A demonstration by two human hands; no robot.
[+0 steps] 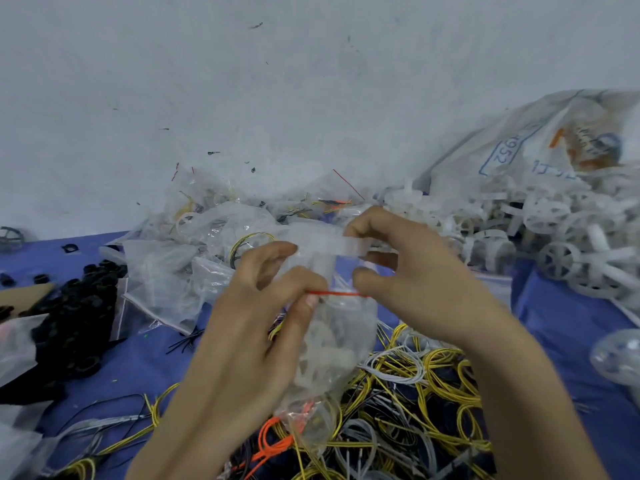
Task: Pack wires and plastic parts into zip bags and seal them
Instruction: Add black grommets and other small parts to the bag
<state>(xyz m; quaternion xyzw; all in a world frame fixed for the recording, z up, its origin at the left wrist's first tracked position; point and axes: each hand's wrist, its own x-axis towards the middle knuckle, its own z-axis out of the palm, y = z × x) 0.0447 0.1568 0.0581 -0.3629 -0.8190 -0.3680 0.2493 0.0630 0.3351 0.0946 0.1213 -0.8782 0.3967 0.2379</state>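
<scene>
Head view has me watching the zip bag (pixel 329 348), held up between both hands over the loose wires (pixel 433 393) heaped on the bench (pixel 561 327). My left hand (pixel 263 306) pinches the left end of the red zip strip (pixel 337 293) between thumb and forefinger. My right hand (pixel 408 271) pinches the right end, with its upper fingers curled over the bag's clear top lip.

My worry is a half-made seal. If the two pinches are not level, I think the strip will mate askew and gape in the middle. I cannot tell whether it is pressed shut along its length. The bag bulges, so anything riding up could catch in the strip. A slipped pinch would drop the bag into the tangle below.

It is thin, crinkled clear film, with a pale plastic part (pixel 325 355) showing through and orange near the bottom.
</scene>
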